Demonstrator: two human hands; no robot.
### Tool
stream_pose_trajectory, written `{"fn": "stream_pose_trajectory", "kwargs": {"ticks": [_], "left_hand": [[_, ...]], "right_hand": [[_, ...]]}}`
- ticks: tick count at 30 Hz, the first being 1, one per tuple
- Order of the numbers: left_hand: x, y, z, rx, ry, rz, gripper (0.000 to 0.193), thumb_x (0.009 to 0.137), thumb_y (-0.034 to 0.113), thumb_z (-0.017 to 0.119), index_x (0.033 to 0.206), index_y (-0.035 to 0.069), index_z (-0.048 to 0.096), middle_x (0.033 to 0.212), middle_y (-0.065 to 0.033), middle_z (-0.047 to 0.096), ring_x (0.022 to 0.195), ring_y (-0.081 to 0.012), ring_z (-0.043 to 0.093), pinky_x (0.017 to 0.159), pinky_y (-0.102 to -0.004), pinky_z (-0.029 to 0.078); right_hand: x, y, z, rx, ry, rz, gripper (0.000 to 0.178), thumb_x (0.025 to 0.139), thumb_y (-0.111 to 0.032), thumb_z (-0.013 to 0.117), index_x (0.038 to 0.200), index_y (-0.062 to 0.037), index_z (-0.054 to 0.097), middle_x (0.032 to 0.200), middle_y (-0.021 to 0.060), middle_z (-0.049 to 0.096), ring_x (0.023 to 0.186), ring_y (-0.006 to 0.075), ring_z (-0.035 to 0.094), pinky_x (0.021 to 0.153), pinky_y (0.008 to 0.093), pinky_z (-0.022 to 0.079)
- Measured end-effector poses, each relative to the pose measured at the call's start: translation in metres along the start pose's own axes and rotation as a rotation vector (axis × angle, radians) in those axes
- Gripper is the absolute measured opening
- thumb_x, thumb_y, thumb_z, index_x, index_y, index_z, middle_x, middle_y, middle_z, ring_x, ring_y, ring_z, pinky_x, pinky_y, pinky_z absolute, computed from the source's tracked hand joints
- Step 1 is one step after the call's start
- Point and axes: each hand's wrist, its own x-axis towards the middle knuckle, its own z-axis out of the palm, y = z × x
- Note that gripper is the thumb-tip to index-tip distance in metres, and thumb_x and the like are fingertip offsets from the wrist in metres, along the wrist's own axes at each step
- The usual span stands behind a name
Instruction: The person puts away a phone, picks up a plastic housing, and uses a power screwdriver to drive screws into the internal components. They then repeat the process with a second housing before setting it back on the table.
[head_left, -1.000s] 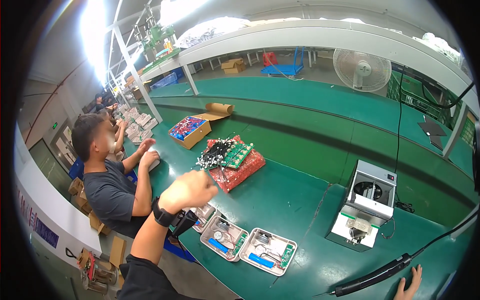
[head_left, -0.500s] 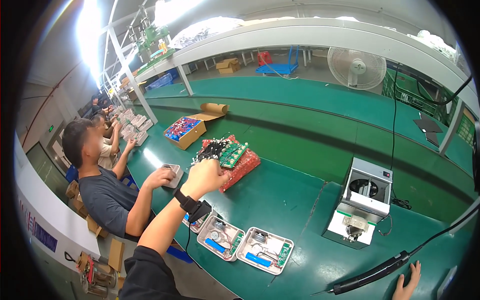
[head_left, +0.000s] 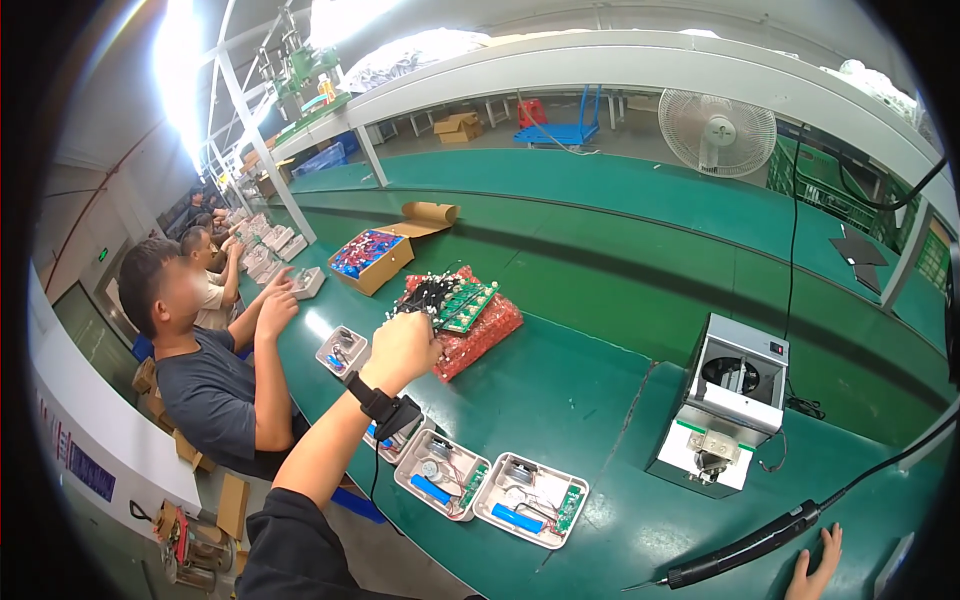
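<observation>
My left hand [head_left: 404,350], a wristband on its wrist, reaches over the near-left edge of a red bubble-wrap bundle [head_left: 482,335]. Its fingers are curled; whatever they pinch is hidden behind the hand. Black wires [head_left: 430,296] with white plugs and a green circuit board [head_left: 466,305] lie on the bundle, just beyond the knuckles. My right hand [head_left: 818,566] rests at the lower right with fingers stretched out on the green bench, beside a black electric screwdriver [head_left: 745,545]. Between my arms sit white plastic housings [head_left: 530,500], holding blue cylindrical batteries, wires and small green boards.
A grey-and-white machine [head_left: 722,405] stands at the right. An open cardboard box [head_left: 375,262] of blue and red parts lies beyond my left hand. A co-worker [head_left: 215,350] sits at the left, near a small filled housing [head_left: 343,350]. A fan [head_left: 716,132] is at the back.
My left hand has shifted slightly left and toward me, still at the bundle. The co-worker's hand has left the small housing and moved farther back, near another one. My right hand has stayed put.
</observation>
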Motion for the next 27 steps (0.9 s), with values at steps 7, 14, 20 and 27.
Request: {"fn": "stream_pose_trajectory", "kwargs": {"ticks": [7,14,20,27], "left_hand": [[0.0,-0.003,0.002,-0.02,0.039,0.002,0.015,0.069,0.021,0.074,0.071,0.006,0.071,0.076,-0.02,0.069,0.075,-0.0361,0.069,0.072,-0.0443,0.056],[0.003,-0.004,-0.018,-0.042,-0.048,0.041,0.016,0.07,0.02,0.071,0.072,0.004,0.072,0.075,-0.0201,0.069,0.074,-0.0363,0.07,0.072,-0.0443,0.057],[0.023,-0.005,-0.038,-0.076,0.034,0.068,0.017,0.072,0.02,0.071,0.073,0.003,0.071,0.072,-0.0189,0.068,0.072,-0.0358,0.069,0.071,-0.0434,0.056],[0.082,-0.035,-0.02,-0.241,0.244,0.091,0.022,0.08,0.023,0.066,0.075,0.002,0.068,0.073,-0.02,0.068,0.074,-0.0359,0.07,0.072,-0.0429,0.055]], "right_hand": [[0.001,-0.002,-0.004,0.009,-0.012,0.005,0.046,0.092,-0.023,0.064,0.13,0.0014,0.056,0.14,0.0243,0.051,0.13,0.0415,0.045,0.111,0.0482,0.033],[0.003,-0.011,-0.009,0.009,-0.025,0.019,0.046,0.091,-0.021,0.065,0.13,0.0023,0.056,0.139,0.0253,0.051,0.13,0.0416,0.046,0.111,0.0469,0.034],[0.004,-0.015,-0.01,0.044,-0.035,0.053,0.046,0.091,-0.021,0.065,0.13,0.0029,0.057,0.139,0.0267,0.05,0.131,0.0415,0.045,0.111,0.0469,0.033],[0.002,-0.01,-0.008,0.032,-0.038,0.036,0.045,0.092,-0.021,0.064,0.13,0.0023,0.057,0.14,0.0272,0.049,0.131,0.0422,0.044,0.112,0.0482,0.033]]}}
